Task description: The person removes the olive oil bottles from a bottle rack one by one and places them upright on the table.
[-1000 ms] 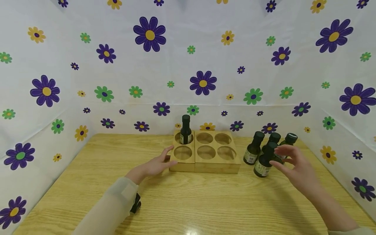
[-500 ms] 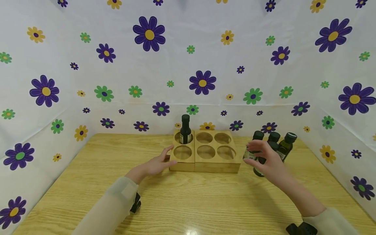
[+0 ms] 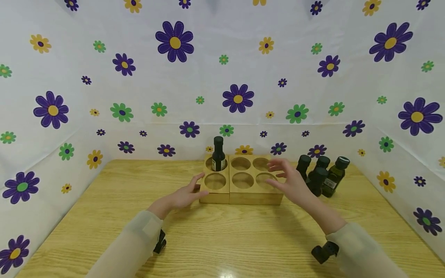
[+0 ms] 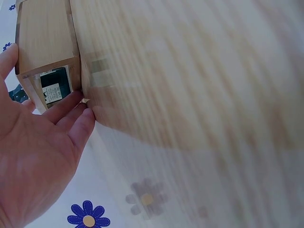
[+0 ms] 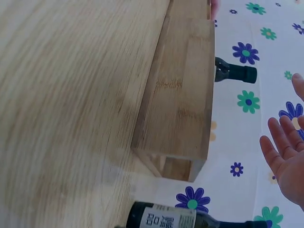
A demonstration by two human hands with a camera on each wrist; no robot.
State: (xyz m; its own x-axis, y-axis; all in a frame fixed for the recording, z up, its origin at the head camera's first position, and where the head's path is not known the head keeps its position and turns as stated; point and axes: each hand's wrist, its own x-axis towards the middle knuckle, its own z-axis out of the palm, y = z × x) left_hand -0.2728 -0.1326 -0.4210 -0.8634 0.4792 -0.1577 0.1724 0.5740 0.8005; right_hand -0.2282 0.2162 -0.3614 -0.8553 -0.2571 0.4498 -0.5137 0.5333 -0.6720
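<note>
My left hand (image 3: 180,195) touches the left end of a wooden bottle holder (image 3: 256,199), its fingers fairly straight. In the left wrist view, the thumb meets the top edge and the other fingers lie at the open end. One dark bottle (image 3: 218,154) with a green-black cap stands upright in the back left hole. Over the holder's right holes hovers my right hand (image 3: 290,181), fingers loosely bent and holding nothing. Several similar capped bottles (image 3: 335,175) stand on the table right of the holder, partly hidden by that hand. A labelled bottle (image 5: 166,216) appears low in the right wrist view.
The holder has a seam (image 3: 229,185) between a narrower left part and a wider right part. It stands near the back of the wooden table (image 3: 215,239). A flower-printed white cloth (image 3: 146,77) hangs behind and along both sides. Black wrist devices (image 3: 325,253) sit at both sleeves.
My right hand has moved left from beside the bottles to above the holder's right side, carrying nothing. The left hand has stayed at the holder's left end. The bottles stand unchanged.
</note>
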